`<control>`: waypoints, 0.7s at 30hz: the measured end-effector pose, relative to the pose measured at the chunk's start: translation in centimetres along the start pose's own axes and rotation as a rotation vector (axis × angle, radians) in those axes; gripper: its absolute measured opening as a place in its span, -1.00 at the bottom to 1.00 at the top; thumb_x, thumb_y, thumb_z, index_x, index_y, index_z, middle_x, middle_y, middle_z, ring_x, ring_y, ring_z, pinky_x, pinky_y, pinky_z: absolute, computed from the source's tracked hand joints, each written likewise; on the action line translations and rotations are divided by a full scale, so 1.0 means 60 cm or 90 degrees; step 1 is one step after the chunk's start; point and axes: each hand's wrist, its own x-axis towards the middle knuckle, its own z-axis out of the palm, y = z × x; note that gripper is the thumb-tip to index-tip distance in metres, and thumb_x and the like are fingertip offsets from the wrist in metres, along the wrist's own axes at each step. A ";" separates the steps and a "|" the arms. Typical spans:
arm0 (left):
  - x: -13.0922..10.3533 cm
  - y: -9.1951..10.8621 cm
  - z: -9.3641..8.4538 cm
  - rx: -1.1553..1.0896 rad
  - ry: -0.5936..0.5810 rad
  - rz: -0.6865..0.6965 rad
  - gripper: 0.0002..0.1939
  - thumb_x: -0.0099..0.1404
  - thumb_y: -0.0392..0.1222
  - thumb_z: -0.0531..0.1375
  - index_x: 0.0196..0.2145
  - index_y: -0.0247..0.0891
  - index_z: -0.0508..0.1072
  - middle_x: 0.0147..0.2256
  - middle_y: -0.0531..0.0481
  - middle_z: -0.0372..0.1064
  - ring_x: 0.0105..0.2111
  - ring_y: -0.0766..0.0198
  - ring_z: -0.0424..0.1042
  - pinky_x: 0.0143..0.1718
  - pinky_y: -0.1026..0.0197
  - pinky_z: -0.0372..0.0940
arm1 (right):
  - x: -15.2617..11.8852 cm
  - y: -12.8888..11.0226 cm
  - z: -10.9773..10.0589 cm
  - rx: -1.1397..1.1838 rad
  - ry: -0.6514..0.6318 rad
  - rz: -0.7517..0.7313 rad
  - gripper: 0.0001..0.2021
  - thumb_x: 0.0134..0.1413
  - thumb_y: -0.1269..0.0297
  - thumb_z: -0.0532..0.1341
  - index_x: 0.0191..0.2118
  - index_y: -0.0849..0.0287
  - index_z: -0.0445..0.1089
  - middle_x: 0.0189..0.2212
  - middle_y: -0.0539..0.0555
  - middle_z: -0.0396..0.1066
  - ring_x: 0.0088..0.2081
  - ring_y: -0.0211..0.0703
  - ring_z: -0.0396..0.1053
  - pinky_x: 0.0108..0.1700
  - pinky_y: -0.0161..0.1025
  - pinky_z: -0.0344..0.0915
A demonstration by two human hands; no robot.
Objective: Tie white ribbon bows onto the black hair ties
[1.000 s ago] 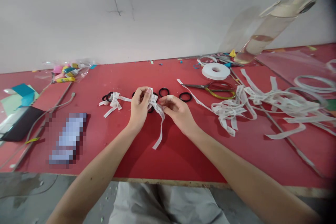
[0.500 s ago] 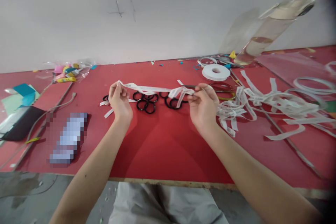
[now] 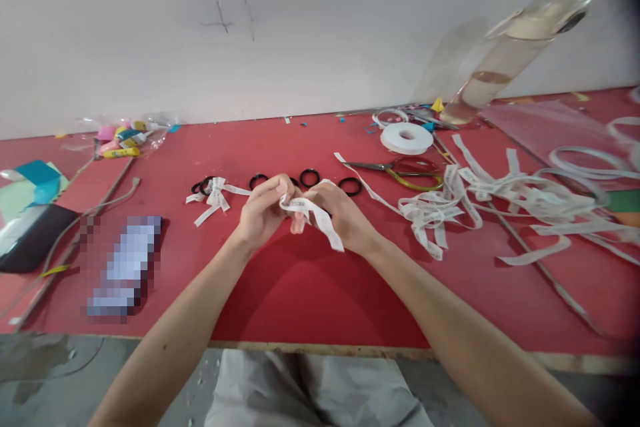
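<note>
Close together over the middle of the red table, my left hand (image 3: 264, 210) and my right hand (image 3: 343, 213) are both closed on a printed white ribbon (image 3: 320, 217). One end of it hangs down between them. A bit of black ring shows by my right fingers, mostly hidden. Black rings (image 3: 309, 178) lie just behind the hands, some partly covered. To the left, a white ribbon bow (image 3: 217, 195) lies beside more black rings. Scissors (image 3: 413, 173) with red and yellow handles rest to the right of my right hand.
Loose white ribbon (image 3: 450, 207) is heaped at the right of the red table (image 3: 320, 300). A ribbon spool (image 3: 407, 139) and a bottle (image 3: 505, 67) stand behind. At the left are a blurred phone-like object (image 3: 131, 260), a cable, a dark case (image 3: 37, 237) and a bag of small colourful items (image 3: 123, 140).
Both hands have come together from apart, and the ribbon stretched between them is now bunched with an end hanging. My right hand has moved away from the scissors, which now show fully.
</note>
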 end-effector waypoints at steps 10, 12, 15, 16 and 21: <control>-0.012 0.027 -0.006 -0.158 -0.061 -0.013 -0.36 0.11 0.07 0.30 -0.71 -0.21 -0.08 -0.89 0.23 -0.26 -0.88 0.42 0.06 -0.50 0.20 0.40 | -0.006 0.032 -0.016 -0.183 0.109 0.125 -0.57 0.04 0.62 0.05 -0.05 0.18 0.50 -0.12 0.14 0.56 -0.05 0.03 0.46 0.05 -0.04 0.33; -0.012 0.030 -0.006 -0.156 -0.113 -0.025 -0.37 0.12 0.06 0.30 -0.75 -0.20 -0.06 -0.91 0.23 -0.25 -0.89 0.41 0.06 -0.28 0.06 0.47 | -0.006 0.031 -0.016 -0.200 0.091 0.106 -0.56 0.01 0.62 0.06 -0.07 0.18 0.52 -0.10 0.14 0.55 -0.04 0.04 0.46 0.05 -0.04 0.33; -0.012 0.030 -0.008 -0.147 -0.234 -0.075 -0.37 0.09 0.12 0.30 -0.81 -0.18 0.01 -0.93 0.20 -0.15 -0.90 0.36 0.08 -0.13 -0.10 0.45 | -0.005 0.033 -0.017 -0.165 0.092 0.118 -0.62 0.04 0.59 0.06 -0.17 0.16 0.56 -0.20 0.12 0.58 -0.12 0.00 0.49 -0.02 -0.09 0.37; -0.014 0.030 -0.008 -0.145 -0.288 -0.097 -0.37 0.07 0.14 0.30 -0.84 -0.18 0.04 -0.93 0.17 -0.10 -0.89 0.35 0.09 -0.13 -0.13 0.45 | -0.005 0.035 -0.018 -0.143 0.117 0.137 -0.63 0.05 0.58 0.05 -0.20 0.16 0.57 -0.23 0.11 0.58 -0.15 -0.03 0.50 -0.04 -0.11 0.38; -0.027 0.031 0.001 -0.120 -0.543 -0.250 -0.45 0.03 0.21 0.27 -0.88 -0.13 0.25 -0.87 0.02 0.05 -0.80 0.21 0.27 -0.26 -0.10 0.47 | -0.002 0.060 -0.031 -0.005 0.307 0.242 -0.59 0.02 0.55 0.00 -0.18 0.17 0.57 -0.22 0.11 0.59 -0.16 -0.07 0.53 -0.06 -0.11 0.40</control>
